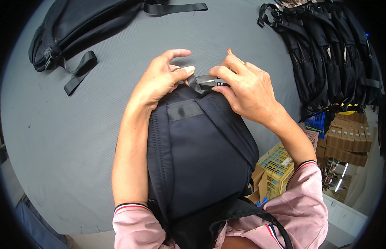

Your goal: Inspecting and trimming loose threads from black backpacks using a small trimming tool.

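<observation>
A black backpack (pixel 205 157) lies in front of me with its shoulder straps facing up. At its top end, my left hand (pixel 161 79) pinches a black webbing loop (pixel 196 86) between thumb and fingers, its index finger stretched out. My right hand (pixel 245 85) is closed around a pair of thread snips (pixel 209 81), whose metal blades point left and reach the webbing. Between the blades, the exact spot of contact is too small to tell. A slim orange-tipped thing (pixel 229 51) sticks up behind my right fingers.
The grey table (pixel 76 157) carries another black bag (pixel 85 29) at the far left, with loose straps. Several black backpacks (pixel 325 54) are stacked at the far right. Beyond the table's right edge stand a yellow crate (pixel 278 166), a blue crate (pixel 315 123) and brown cartons (pixel 346 139).
</observation>
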Motion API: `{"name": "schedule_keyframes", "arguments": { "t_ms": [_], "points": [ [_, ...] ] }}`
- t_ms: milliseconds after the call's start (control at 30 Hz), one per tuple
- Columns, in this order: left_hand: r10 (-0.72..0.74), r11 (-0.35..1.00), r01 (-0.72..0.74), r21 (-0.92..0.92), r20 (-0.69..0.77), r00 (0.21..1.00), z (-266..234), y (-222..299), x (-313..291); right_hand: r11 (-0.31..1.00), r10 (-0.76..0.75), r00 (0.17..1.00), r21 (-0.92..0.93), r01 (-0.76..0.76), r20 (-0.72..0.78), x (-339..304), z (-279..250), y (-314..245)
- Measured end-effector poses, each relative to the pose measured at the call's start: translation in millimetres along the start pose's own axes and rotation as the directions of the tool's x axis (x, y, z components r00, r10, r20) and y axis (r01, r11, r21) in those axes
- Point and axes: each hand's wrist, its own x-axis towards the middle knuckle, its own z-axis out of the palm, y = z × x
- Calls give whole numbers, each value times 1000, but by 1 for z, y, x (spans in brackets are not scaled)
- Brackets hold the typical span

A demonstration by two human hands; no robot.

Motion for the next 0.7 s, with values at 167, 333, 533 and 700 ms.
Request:
{"name": "schedule_keyframes", "arguments": {
  "t_ms": [167, 333, 533, 700],
  "points": [
    [8, 1000, -8, 5, 2, 1000, 2, 1, 1, 996, -58, 998, -72, 57, -2, 1, -3, -2],
    [12, 1000, -11, 15, -6, 1000, 1, -1, 1, 992, -88, 996, -91, 86, -17, 0, -1, -1],
    [9, 1000, -9, 25, -15, 1000, 1, 1, -3, 986, -160, 986, -48, 159, -35, 4, 2, 5],
    [12, 1000, -12, 22, 12, 1000, 2, 0, 1, 982, -52, 999, 181, 50, 5, -1, 19, 24]
  ]
}}
